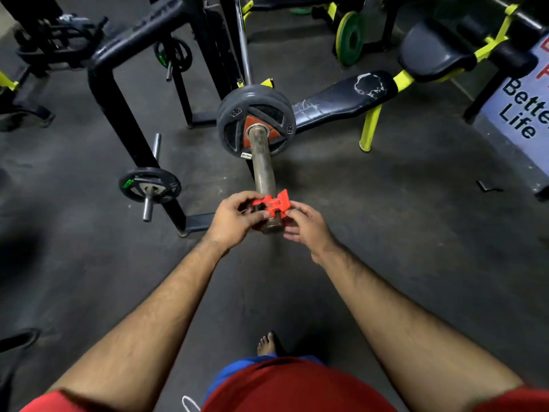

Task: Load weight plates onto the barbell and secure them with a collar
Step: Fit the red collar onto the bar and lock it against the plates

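Note:
The barbell sleeve [263, 165] points toward me, worn and grey. Black weight plates [267, 98] sit at its far end against the rack, with an orange hub showing. A red clamp collar [276, 205] is around the near tip of the sleeve, its lever flipped up. My left hand [234, 221] grips the collar's left side with fingertips. From the right, my right hand [306, 226] pinches the collar. A long bare stretch of sleeve lies between the collar and the plates.
A black rack post [127, 114] stands left with a small plate [150, 185] on a peg. A black bench with yellow legs [344, 98] lies right of the plates. A green plate [350, 37] stands at the back. My bare foot [267, 343] is on the dark floor.

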